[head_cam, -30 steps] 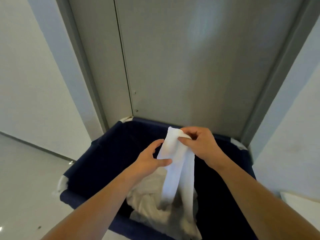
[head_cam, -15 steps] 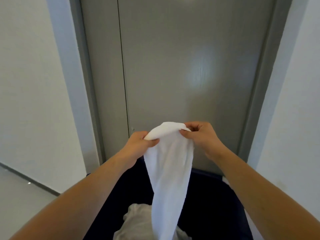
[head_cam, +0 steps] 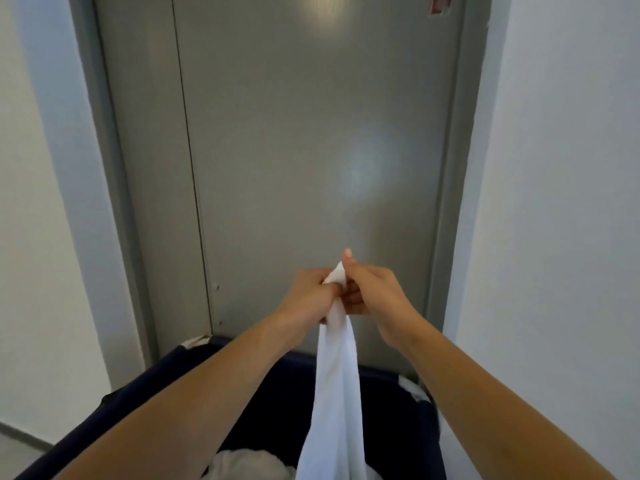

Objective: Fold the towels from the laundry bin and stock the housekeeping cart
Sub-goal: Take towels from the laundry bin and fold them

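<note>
A white wall (head_cam: 31, 202) fills the far left, meeting a grey door frame (head_cam: 104, 168) and the grey door (head_cam: 311, 150) straight ahead. Low in the view stands the dark blue bin (head_cam: 145, 386), its far rim near the foot of the door, with a heap of pale laundry (head_cam: 249, 467) lying in its bottom. The left hand (head_cam: 306, 294) reaches over the bin with its fingers curled tight round the top of a white towel (head_cam: 337, 403), the bunched end poking out just above its knuckles. The towel hangs straight down from that grip as a narrow gathered strip, dropping between the two forearms into the bin to the right of the heap. The right hand (head_cam: 372, 292) presses against the left from the other side, fingers curled onto the same bunched end and thumb sticking up beside the cloth tip. Another white wall (head_cam: 571, 202) closes the right side.
</note>
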